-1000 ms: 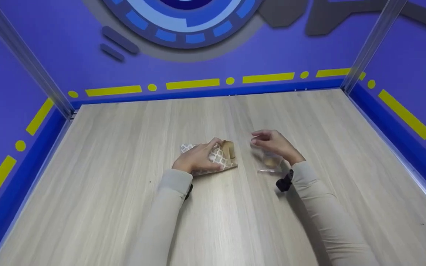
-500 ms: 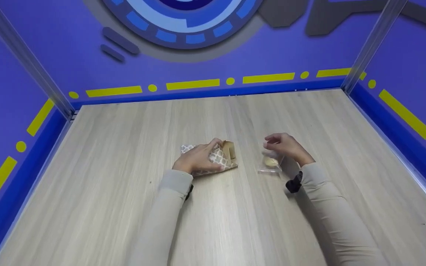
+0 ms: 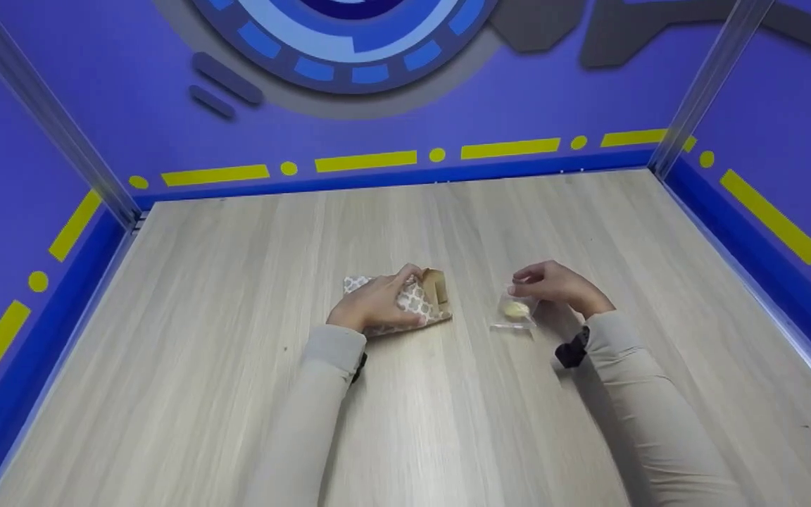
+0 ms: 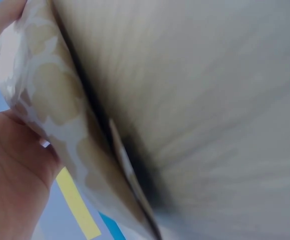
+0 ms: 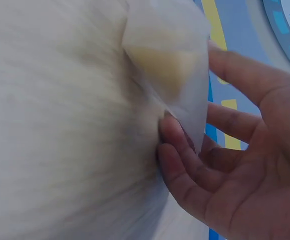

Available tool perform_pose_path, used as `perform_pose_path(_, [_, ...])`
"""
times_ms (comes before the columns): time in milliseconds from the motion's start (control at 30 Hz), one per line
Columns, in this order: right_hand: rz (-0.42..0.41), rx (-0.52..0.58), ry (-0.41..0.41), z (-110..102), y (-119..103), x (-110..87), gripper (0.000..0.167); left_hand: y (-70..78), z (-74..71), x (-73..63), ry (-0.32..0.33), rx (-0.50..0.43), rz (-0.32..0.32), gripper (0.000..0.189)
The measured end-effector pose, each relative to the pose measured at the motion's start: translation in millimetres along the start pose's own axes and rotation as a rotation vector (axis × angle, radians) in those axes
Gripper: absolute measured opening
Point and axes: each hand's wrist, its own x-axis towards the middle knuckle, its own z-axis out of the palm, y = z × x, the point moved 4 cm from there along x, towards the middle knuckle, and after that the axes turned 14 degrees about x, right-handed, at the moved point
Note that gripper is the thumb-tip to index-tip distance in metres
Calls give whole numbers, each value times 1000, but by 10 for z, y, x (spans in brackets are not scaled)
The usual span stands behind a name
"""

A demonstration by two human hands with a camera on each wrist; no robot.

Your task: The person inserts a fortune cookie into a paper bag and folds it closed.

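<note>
My left hand (image 3: 375, 301) grips a paper bag (image 3: 414, 298) with a grey-and-white lattice pattern, thumb along its near side and fingers over the far side. The bag lies on its side, its brown open mouth facing right. To the right, my right hand (image 3: 559, 286) pinches the upper edge of a small clear plastic packet (image 3: 514, 312) with a pale yellow, rounded piece inside. The right wrist view shows the packet (image 5: 170, 70) close up, with fingertips (image 5: 172, 130) at its edge. In the left wrist view, the bag (image 4: 59, 95) runs along the palm.
Both hands work over a light wood-grain tabletop (image 3: 236, 267). Blue-purple panels (image 3: 405, 134) with yellow dashes stand behind and at both sides, joined by metal corner posts (image 3: 708, 84). Each wrist wears a black device (image 3: 572, 350) at the cuff.
My right hand has shifted right and a little toward me. The packet, blurred at first, now shows still under its fingertips. My left hand and the bag stay in place.
</note>
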Motion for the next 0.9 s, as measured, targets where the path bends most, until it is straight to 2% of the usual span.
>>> perform_pose_path(100, [1,14,-15,0,18,-8,61,-3,-9,-5,-1,1,-3,76])
perform_pose_path(400, [0,41,10,-3,77,1,57,13,2,2,-4,-3,-9,72])
perform_pose_path(700, [29,63,27,-24,156,40,43,18,-2,3,11,1,8,71])
perform_pose_path(900, [31,73,22,-12,153,56,42,3,-1,6,8,7,-2,74])
